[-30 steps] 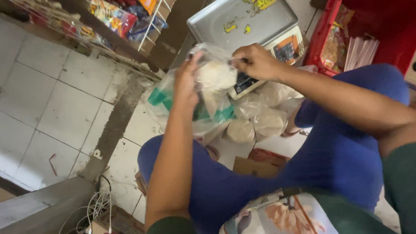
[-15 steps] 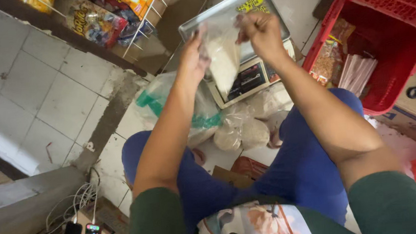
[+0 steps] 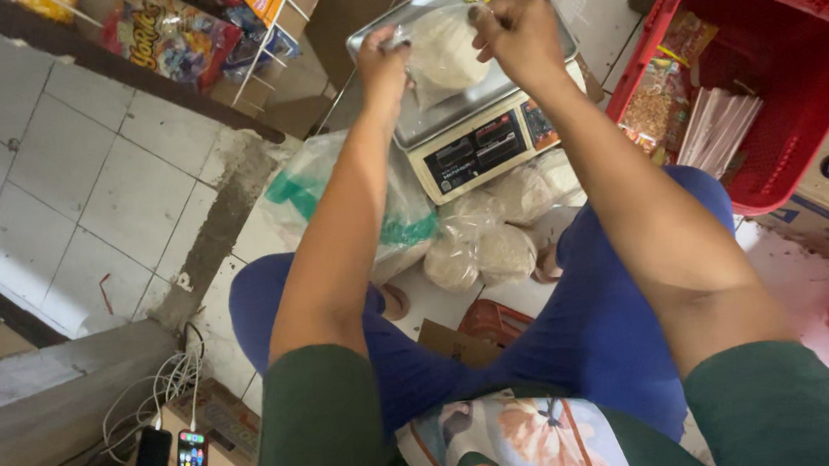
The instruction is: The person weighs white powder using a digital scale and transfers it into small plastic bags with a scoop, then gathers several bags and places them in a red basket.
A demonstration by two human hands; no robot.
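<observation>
head view, looking down past my blue trousers: my left hand and my right hand each pinch an upper corner of a small clear plastic bag of white grain, fingers closed on the plastic, the two hands a little apart with the bag hanging between them. the bag is over the shiny metal pan of a digital weighing scale; i cannot tell whether its bottom touches the pan. just in front of the scale, nearer my knees, several filled clear bags of the same white grain lie on the floor, beside a large white and green sack. a red plastic crate with packets stands to my right. two phones on cables lie at lower left.
</observation>
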